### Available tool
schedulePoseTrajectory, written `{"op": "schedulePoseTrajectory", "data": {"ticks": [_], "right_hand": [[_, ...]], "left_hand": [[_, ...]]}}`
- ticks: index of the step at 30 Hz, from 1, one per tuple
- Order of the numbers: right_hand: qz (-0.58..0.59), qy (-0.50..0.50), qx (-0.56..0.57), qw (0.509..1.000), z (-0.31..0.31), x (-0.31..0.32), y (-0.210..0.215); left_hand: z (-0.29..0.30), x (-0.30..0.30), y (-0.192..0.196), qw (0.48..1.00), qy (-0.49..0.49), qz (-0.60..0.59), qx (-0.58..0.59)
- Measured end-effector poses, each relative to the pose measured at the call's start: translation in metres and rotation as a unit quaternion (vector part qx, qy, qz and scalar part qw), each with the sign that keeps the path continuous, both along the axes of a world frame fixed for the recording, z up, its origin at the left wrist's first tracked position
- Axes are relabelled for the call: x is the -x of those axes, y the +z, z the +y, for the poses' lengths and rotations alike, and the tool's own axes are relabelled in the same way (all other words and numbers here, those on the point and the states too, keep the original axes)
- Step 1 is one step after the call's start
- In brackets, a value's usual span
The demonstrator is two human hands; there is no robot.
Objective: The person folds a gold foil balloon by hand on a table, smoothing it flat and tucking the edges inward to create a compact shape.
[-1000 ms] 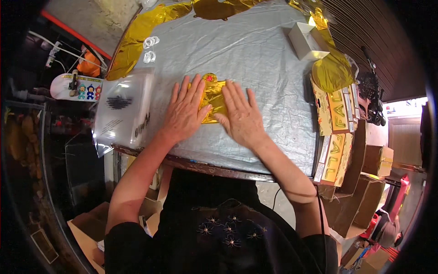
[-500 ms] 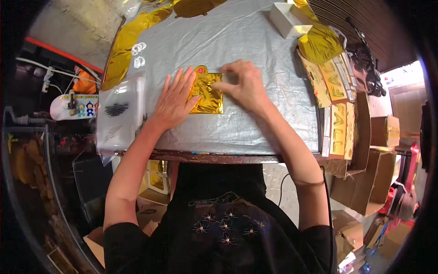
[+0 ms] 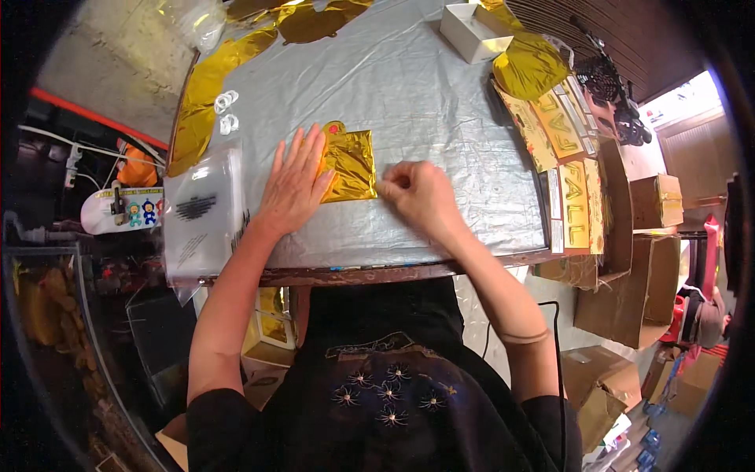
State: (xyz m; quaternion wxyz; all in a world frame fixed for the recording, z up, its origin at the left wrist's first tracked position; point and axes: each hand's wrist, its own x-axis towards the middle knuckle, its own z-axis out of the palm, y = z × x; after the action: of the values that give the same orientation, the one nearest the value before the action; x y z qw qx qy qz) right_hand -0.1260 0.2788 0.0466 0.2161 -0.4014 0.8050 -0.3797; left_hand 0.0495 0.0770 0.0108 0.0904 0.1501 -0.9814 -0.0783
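A folded gold foil balloon, roughly square with a rounded tab and a red spot at its far edge, lies flat on the grey-covered table. My left hand rests palm down over its left side, fingers stretched out and pointing away from me. Just off the balloon's lower right corner is my right hand, its fingers curled in with thumb and forefinger close together. Nothing shows between them. The fingertips are slightly blurred, and I cannot tell whether they touch the foil edge.
Clear plastic bags lie at the left edge, with white rings beyond them. Gold foil lines the far left. A white open box, more gold foil and flat printed packs sit at the right. Cardboard boxes stand beside the table.
My right hand has come down from the balloon's upper right corner to beside its lower right corner, its fingers curling in. My left hand stays on the balloon. The whole view has shifted slightly.
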Motion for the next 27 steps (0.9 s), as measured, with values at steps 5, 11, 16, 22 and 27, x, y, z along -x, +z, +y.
{"op": "schedulePoseTrajectory", "data": {"ticks": [5,11,16,22,27], "right_hand": [[0.029,-0.055,0.041,0.997,-0.005,-0.023,-0.007],[0.058,0.029,0.127,0.990,-0.003,-0.023,-0.018],[0.128,0.148,0.154,0.968,0.002,-0.021,-0.009],[0.164,0.260,0.122,0.944,0.005,-0.010,-0.010],[0.103,0.278,0.093,0.951,0.001,-0.004,-0.011]], "left_hand": [[0.001,0.000,0.002,1.000,0.005,0.009,-0.008],[0.002,-0.006,0.013,0.993,0.004,0.089,-0.082],[0.005,-0.016,0.010,0.903,-0.016,0.307,-0.299],[0.038,-0.052,0.051,0.966,-0.060,0.246,-0.045],[0.075,-0.066,0.054,0.975,-0.065,0.211,-0.009]]}}
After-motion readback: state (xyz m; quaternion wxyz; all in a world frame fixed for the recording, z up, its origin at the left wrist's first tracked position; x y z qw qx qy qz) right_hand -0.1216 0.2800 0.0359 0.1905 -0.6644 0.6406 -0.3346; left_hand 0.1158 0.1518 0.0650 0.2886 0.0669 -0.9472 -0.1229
